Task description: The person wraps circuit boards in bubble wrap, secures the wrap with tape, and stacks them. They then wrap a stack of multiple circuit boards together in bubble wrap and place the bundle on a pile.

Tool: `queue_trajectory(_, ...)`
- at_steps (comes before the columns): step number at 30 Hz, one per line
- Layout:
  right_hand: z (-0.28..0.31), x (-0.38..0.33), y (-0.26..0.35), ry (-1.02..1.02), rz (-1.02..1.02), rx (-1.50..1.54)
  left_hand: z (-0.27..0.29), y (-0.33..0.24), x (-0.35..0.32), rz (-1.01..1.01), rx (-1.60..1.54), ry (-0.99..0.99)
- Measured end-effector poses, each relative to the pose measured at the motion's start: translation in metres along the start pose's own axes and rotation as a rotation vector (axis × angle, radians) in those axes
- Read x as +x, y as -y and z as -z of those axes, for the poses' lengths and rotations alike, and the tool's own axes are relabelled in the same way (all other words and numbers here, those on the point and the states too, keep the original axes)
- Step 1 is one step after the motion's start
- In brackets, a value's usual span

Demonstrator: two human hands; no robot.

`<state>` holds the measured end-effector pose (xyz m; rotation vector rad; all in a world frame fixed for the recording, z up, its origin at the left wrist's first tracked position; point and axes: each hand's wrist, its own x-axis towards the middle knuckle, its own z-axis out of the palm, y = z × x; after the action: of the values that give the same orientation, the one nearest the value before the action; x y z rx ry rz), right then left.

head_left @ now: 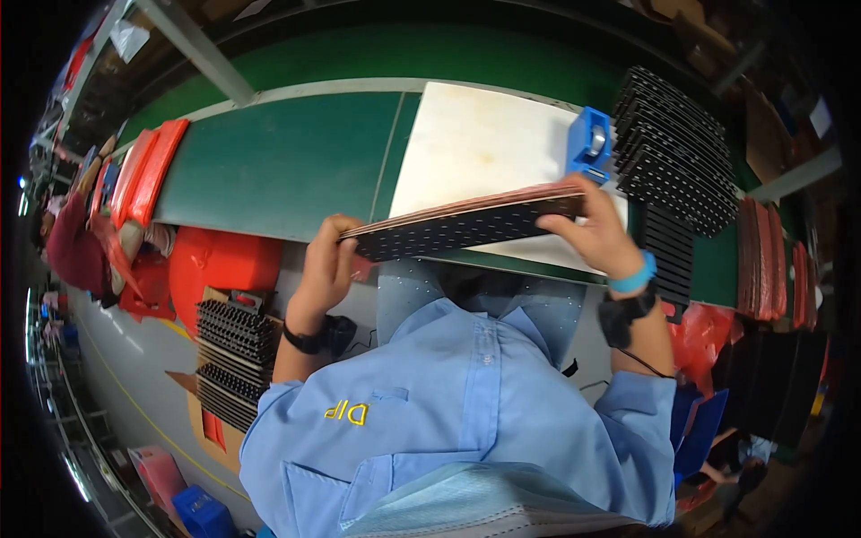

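I hold a flat black panel (pixel 457 226) dotted with small points, with a pinkish sheet lying on its top face, edge-on in front of my chest. My left hand (pixel 327 264) grips its left end and my right hand (pixel 596 231) grips its right end. The panel hovers above the near edge of a pale wooden board (pixel 475 143) that lies on the green workbench (pixel 278 161). A blue tape dispenser (pixel 589 143) stands on the board just beyond my right hand.
A tall stack of black dotted panels (pixel 677 148) sits at the right of the bench, with reddish sheets (pixel 762 260) further right. Red bags (pixel 148 170) lie at the left. More black panels (pixel 235 345) stand in a carton by my left side. Another person (pixel 76 247) works at far left.
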<state>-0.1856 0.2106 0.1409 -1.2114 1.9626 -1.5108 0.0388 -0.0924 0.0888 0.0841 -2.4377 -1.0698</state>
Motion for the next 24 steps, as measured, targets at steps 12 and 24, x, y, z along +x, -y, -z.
queue_trajectory(12,0.085,-0.031,0.154,-0.294,0.196,-0.217,-0.064,-0.007,0.002,-0.057,0.016,-0.226)
queue_trajectory(24,0.087,-0.032,0.191,0.101,0.567,-0.470,-0.024,-0.012,0.057,0.071,-1.085,0.363)
